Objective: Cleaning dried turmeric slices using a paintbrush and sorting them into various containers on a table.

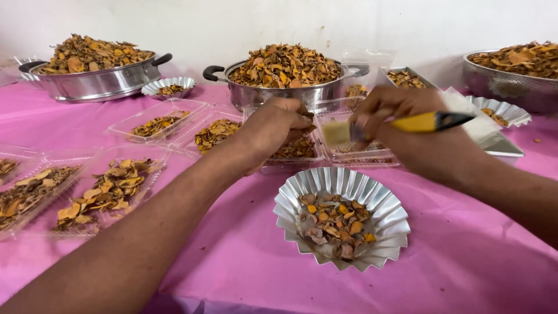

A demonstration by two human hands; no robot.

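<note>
My left hand (278, 125) hovers over a clear plastic tray (290, 152) of dried orange-brown slices, fingers pinched on a few pieces. My right hand (401, 125) grips a small brush with a yellow and black handle (427, 121); its pale bristles (336, 132) point left over a second clear tray (363, 152). Just in front of both hands stands a fluted silver foil dish (343, 215) with a small heap of the slices in it.
Three large steel pots heaped with slices stand at the back: left (96, 72), middle (285, 78), right (511, 72). Clear trays with slices (160, 122) (107, 192) fill the left of the pink tablecloth (465, 256). More foil dishes (170, 88) (503, 111) sit farther back.
</note>
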